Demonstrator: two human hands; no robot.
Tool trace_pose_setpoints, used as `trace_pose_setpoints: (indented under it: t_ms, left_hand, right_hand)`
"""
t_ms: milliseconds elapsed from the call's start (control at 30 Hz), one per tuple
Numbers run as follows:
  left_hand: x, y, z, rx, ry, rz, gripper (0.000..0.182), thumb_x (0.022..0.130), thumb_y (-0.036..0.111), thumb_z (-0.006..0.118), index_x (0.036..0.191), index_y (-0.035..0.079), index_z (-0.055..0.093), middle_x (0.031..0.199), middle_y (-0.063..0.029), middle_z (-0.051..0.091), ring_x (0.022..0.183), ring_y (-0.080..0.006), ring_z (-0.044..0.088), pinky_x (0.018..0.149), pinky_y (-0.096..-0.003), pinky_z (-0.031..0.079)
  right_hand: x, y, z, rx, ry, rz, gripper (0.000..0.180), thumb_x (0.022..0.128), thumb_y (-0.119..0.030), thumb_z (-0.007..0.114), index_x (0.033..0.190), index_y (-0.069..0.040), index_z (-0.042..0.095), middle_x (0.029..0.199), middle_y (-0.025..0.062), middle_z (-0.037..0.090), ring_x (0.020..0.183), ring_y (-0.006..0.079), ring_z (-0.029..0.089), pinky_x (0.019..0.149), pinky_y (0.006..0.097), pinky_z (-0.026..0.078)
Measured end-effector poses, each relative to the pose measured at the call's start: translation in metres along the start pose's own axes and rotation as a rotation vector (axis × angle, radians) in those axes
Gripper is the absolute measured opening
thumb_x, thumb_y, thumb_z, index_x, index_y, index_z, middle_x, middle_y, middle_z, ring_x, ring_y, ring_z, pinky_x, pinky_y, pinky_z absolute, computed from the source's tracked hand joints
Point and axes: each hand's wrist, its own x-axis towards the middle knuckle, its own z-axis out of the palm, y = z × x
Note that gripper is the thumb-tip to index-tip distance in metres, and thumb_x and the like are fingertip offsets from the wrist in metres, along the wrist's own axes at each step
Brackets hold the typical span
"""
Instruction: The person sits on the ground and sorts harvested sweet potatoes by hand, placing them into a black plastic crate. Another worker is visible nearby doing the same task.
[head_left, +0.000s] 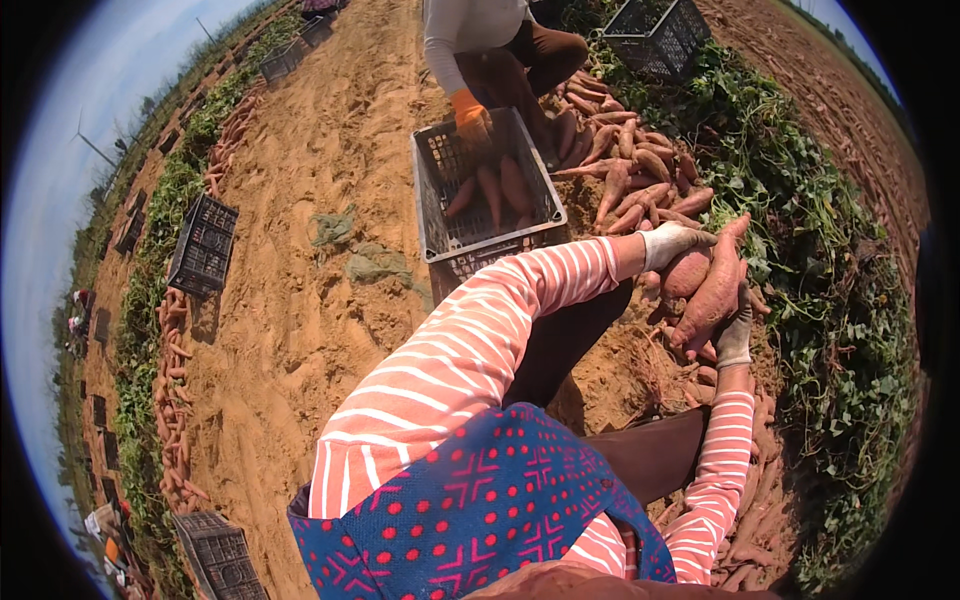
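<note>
My left hand (675, 246), in a pale work glove, is closed over the near ends of a bunch of sweet potatoes. From the other side my right hand (735, 330), gloved too, clasps the same bunch. A long sweet potato (712, 289) lies on top, and a rounder sweet potato (686, 271) shows beside it under my left fingers. More roots in the bunch are partly hidden by my hands. Left of my hands stands a black plastic crate (491, 244) with several sweet potatoes (491, 191) in it.
A co-worker's orange-gloved hand (471, 116) reaches into the crate. Beyond my hands lies a sweet potato heap (637, 165), bordered by green vines (832, 315). Another crate (656, 37) stands on the vines. Crates (202, 244) and a sweet potato row (172, 405) line the left.
</note>
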Motion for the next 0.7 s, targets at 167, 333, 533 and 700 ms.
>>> trace_pose_setpoints:
  t_ms: [167, 333, 533, 700]
  left_hand:
    - [-0.035, 0.025, -0.012, -0.223, -0.020, -0.085, 0.043, 0.086, 0.017, 0.082, 0.124, 0.003, 0.068, 0.121, -0.0150, 0.068, 0.111, -0.0260, 0.063, 0.095, -0.0429, 0.051]
    - [-0.030, 0.023, -0.064, -0.199, 0.148, -0.056, 0.065, 0.082, 0.021, 0.086, 0.137, 0.000, 0.058, 0.130, -0.0176, 0.062, 0.114, -0.0315, 0.061, 0.095, -0.0455, 0.051]
    - [-0.052, 0.076, -0.151, -0.157, 0.134, 0.236, 0.054, 0.083, 0.016, 0.085, 0.130, -0.001, 0.063, 0.124, -0.0153, 0.067, 0.111, -0.0260, 0.067, 0.096, -0.0413, 0.056]
    - [-0.090, 0.134, -0.285, -0.442, 0.268, 0.160, 0.056, 0.091, 0.021, 0.078, 0.139, 0.000, 0.058, 0.131, -0.0155, 0.066, 0.116, -0.0284, 0.066, 0.100, -0.0440, 0.055]
  right_hand:
    - [0.025, 0.005, 0.001, 0.011, 0.076, 0.044, 0.079, 0.095, -0.054, 0.068, 0.154, -0.008, 0.044, 0.153, 0.0110, 0.049, 0.139, 0.0286, 0.048, 0.117, 0.0471, 0.038]
    - [0.073, 0.012, 0.019, -0.029, -0.011, 0.134, 0.070, 0.099, -0.050, 0.063, 0.153, -0.009, 0.046, 0.152, 0.0099, 0.052, 0.138, 0.0280, 0.050, 0.117, 0.0457, 0.038]
    - [0.169, 0.008, 0.139, -0.295, -0.040, 0.287, 0.063, 0.097, -0.037, 0.068, 0.147, -0.002, 0.052, 0.143, 0.0130, 0.060, 0.132, 0.0285, 0.057, 0.116, 0.0441, 0.041]
    - [0.286, 0.088, 0.264, -0.525, -0.173, 0.258, 0.050, 0.095, -0.029, 0.072, 0.135, -0.001, 0.062, 0.130, 0.0067, 0.067, 0.119, 0.0192, 0.061, 0.107, 0.0347, 0.045]
